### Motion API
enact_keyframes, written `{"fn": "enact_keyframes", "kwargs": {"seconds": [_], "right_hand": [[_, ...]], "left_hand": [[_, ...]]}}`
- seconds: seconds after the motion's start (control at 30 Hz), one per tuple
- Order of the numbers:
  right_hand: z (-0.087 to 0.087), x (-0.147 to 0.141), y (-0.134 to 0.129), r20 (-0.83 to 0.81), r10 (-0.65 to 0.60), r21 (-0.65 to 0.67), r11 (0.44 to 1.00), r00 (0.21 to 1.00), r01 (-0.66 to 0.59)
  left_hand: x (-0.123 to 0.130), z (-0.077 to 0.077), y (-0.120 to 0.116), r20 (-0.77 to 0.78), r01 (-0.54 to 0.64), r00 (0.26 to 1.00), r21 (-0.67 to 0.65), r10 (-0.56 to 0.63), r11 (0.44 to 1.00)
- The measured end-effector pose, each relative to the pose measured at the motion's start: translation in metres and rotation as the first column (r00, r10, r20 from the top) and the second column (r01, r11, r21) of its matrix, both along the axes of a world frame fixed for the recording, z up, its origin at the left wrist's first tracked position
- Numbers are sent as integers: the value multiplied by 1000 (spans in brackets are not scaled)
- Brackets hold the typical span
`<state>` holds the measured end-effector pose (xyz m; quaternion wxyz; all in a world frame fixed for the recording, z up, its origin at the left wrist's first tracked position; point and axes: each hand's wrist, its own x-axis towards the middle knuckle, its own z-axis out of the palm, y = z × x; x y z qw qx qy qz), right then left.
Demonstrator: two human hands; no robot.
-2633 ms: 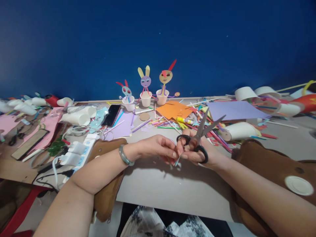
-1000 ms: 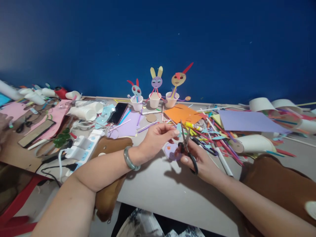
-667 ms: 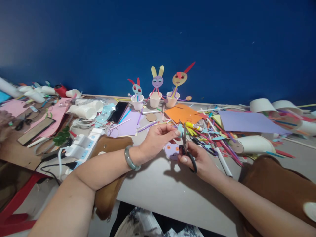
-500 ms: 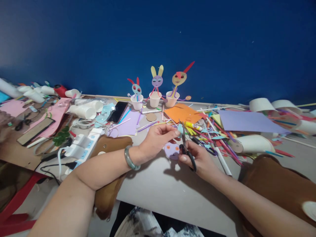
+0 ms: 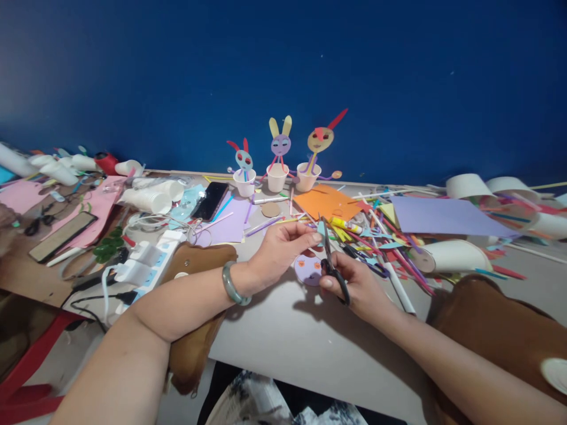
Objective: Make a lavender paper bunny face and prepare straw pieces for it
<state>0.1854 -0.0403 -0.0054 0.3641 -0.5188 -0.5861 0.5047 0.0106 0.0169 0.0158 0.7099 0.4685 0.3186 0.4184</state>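
Scissors (image 5: 328, 252) almost together at the blue paper (image 5: 321, 229), wide apart earlier

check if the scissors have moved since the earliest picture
Yes: judged against the orange paper beyond them, the scissors have shifted to the person's left.

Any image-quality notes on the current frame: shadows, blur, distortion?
Head view: a soft shadow falls on the table below the right hand; head view: the white cup at the right edge looks smeared and stretched; head view: the scissors read clearly, but fine edges of the blue paper piece in the left hand are soft.
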Motion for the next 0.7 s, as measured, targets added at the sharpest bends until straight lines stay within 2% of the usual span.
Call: {"fn": "enact_keyframes", "kwargs": {"seconds": [0.33, 0.7], "right_hand": [[1, -2, -1, -22, 4, -21, 1000, 1000, -5], [-1, -2, -1, 37, -15, -40, 999, 999, 16]], "left_hand": [[1, 0, 1, 9, -9, 1000, -16, 9, 1000], [2, 1, 0, 34, -8, 999, -34, 9, 999]]}}
